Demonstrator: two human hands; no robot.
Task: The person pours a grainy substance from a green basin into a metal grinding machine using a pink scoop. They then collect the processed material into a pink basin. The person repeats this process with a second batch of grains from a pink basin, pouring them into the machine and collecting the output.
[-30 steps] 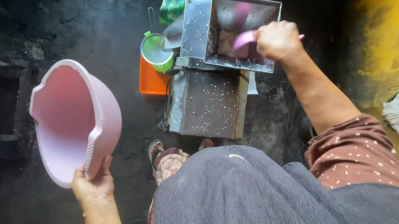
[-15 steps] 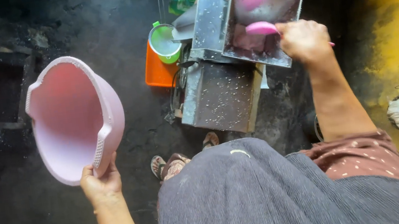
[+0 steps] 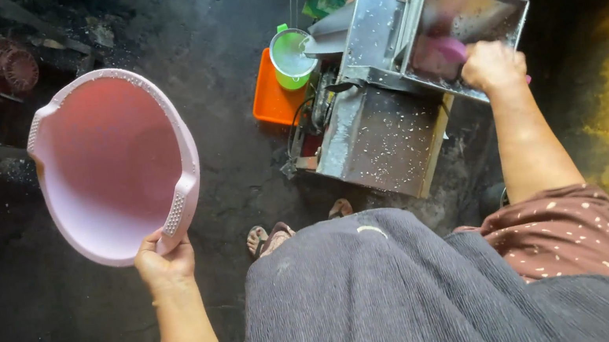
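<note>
**Tilted basin, hand deep in the hopper**

The metal machine (image 3: 386,132), flecked with white grains, stands on the dark floor (image 3: 241,172) ahead of the person's feet, its steel hopper (image 3: 458,18) open at the top. A slip here is my main worry: if the machine is running, a hand pushed too far down the hopper could meet moving parts.

The pink basin (image 3: 109,163) hangs well left of the machine, tipped steeply on its side. The left hand (image 3: 165,263) has its fingers curled tight round the ribbed handle only; one handle is a weak hold, so the basin could swing or drop.

The right hand (image 3: 494,65) is inside the hopper, fingers closed on a small pink tool (image 3: 450,50), which is blurred, so its kind is unclear.

The green jug (image 3: 292,58) sits on an orange tray (image 3: 269,103) touching the machine's left side; a knock could tip it.
</note>
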